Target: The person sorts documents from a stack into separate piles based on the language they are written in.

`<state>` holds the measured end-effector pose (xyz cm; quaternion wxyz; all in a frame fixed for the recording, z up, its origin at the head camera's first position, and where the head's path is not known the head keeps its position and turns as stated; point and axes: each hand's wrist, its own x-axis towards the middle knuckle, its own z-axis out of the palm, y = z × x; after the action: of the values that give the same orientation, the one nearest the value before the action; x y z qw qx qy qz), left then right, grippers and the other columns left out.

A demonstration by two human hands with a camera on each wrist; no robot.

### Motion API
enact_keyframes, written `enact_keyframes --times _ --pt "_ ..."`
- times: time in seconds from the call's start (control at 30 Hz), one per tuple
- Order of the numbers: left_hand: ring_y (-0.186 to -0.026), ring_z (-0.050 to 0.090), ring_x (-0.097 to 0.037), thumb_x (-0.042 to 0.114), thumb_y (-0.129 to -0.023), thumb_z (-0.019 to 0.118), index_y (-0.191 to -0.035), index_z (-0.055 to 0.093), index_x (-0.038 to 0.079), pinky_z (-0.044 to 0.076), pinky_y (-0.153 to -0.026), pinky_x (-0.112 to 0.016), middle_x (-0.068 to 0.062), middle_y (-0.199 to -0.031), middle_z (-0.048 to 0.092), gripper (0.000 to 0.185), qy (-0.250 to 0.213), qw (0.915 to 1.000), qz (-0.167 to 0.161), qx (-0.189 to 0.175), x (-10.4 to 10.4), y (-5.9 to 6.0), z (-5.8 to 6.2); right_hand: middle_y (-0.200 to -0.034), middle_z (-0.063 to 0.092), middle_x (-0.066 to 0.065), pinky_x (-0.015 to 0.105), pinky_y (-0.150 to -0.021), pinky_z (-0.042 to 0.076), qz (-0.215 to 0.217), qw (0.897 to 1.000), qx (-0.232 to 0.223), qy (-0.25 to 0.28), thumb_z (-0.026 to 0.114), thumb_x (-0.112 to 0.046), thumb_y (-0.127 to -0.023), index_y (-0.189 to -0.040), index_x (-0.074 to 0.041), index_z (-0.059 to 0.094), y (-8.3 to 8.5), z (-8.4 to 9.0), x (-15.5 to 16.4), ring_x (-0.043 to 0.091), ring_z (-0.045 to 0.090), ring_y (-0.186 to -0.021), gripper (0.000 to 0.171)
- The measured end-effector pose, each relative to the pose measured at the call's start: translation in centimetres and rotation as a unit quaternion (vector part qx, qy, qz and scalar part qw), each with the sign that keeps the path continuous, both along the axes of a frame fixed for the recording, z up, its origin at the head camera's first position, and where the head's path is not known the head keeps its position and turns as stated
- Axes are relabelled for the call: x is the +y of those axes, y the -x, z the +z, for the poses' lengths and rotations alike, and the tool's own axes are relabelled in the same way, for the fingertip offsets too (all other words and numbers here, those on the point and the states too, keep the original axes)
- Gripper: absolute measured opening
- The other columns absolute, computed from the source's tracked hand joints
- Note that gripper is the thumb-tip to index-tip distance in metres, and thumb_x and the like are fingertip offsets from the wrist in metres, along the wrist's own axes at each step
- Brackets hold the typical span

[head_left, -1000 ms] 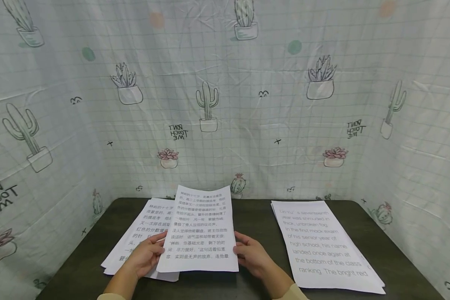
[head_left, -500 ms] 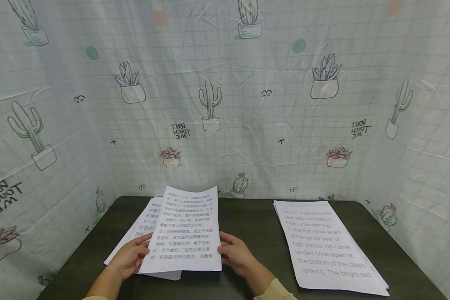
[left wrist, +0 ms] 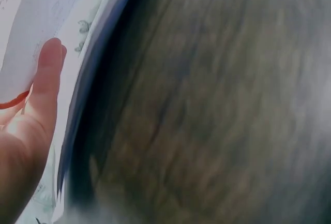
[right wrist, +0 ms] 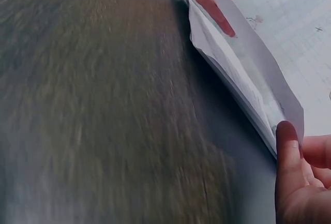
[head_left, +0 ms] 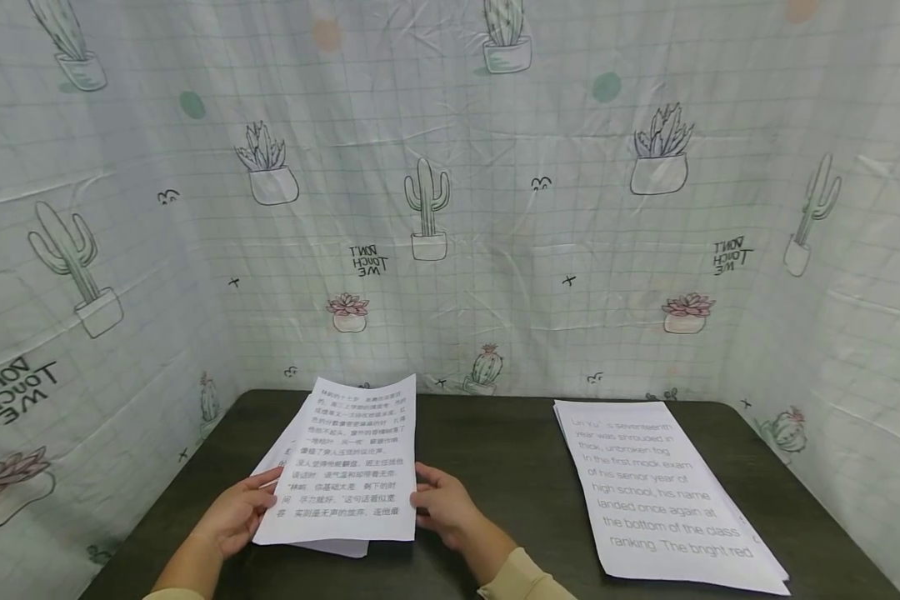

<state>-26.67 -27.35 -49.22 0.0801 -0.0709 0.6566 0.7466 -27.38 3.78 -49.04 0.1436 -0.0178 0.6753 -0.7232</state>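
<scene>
A printed sheet of paper with Chinese text is held over the left part of the table, its far end tilted up. My left hand pinches its left edge; my right hand pinches the right edge. In the right wrist view the sheet bows above the papers beneath, and my right thumb and fingers close on its edge. Under it lies a paper stack, mostly hidden by the held sheet. The left wrist view shows my left hand against the paper's underside.
On the right side of the dark table lies another paper stack, printed in English, its sheets slightly fanned. A cactus-print curtain encloses the table at the back and both sides.
Both hands have carried the sheet leftward, from partly beside the left stack to over most of it. More of that stack is now covered. The right stack stays put.
</scene>
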Motion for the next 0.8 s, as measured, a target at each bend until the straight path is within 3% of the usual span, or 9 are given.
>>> enact_keyframes --times 0.23,0.57,0.8 --pt "-0.09 0.068 -0.015 -0.012 -0.091 0.044 -0.149 0.023 -0.011 0.059 -0.077 -0.036 0.0 -0.106 0.069 0.062 0.022 0.9991 0.035 -0.013 -1.0 0.1 -0.3 -0.107 0.064 0.014 0.025 -0.061 0.05 -0.001 1.0 -0.002 0.003 0.054 0.008 -0.085 -0.145 0.006 0.038 -0.1 -0.1 -1.6 0.015 0.061 -0.08 0.063" --pt "-0.084 0.068 -0.012 -0.007 -0.094 0.045 -0.148 0.027 -0.011 0.058 -0.072 -0.034 0.006 -0.101 0.07 0.057 0.042 0.9973 0.06 -0.005 -2.0 -0.1 -0.5 -0.105 0.061 0.016 0.032 -0.07 0.057 0.017 0.999 0.002 0.031 0.054 0.01 -0.084 -0.143 0.009 0.04 -0.2 -0.4 -2.6 0.017 0.064 -0.085 0.06" --pt "-0.085 0.067 -0.01 -0.004 -0.096 0.047 -0.148 0.029 -0.01 0.058 -0.073 -0.033 0.002 -0.108 0.07 0.056 0.06 0.9954 0.074 -0.006 -2.4 0.0 -0.6 -0.105 0.058 0.017 0.033 -0.07 0.057 0.008 1.0 0.003 0.01 0.054 0.009 -0.087 -0.142 0.011 0.04 -0.3 -0.6 -3.4 0.015 0.063 -0.085 0.056"
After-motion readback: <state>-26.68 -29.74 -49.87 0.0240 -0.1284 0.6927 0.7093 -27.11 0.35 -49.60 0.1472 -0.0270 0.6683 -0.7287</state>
